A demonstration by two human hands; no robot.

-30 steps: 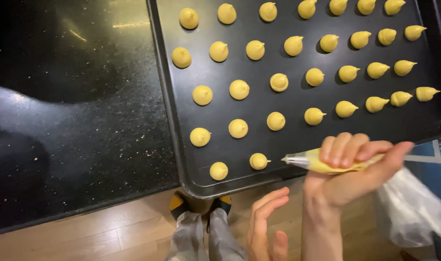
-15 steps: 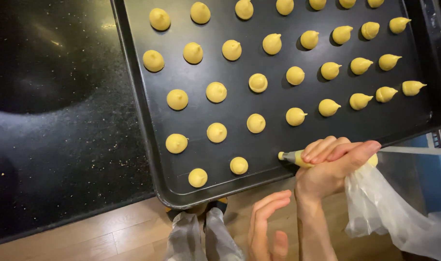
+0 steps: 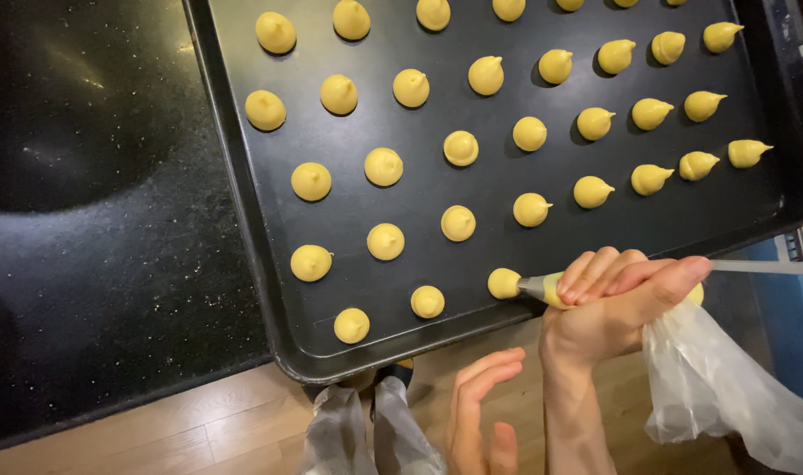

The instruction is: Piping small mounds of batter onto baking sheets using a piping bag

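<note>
My right hand [image 3: 617,299] grips a clear piping bag [image 3: 727,378] filled with yellow batter near its metal nozzle [image 3: 535,285]. The nozzle tip touches a fresh yellow mound [image 3: 504,283] near the front edge of a black baking tray [image 3: 753,215]. Several rows of similar yellow mounds [image 3: 458,222] cover the tray. My left hand [image 3: 482,418] hovers below the tray's edge with fingers apart, holding nothing.
The tray rests on a black speckled countertop [image 3: 93,220]. Below the counter edge lie a wooden floor [image 3: 199,440] and my feet in grey trousers [image 3: 366,435]. The empty end of the bag hangs at the lower right.
The view has shifted so the tray sits further left. The nozzle moved right from the previous mound and a new mound has appeared at its tip.
</note>
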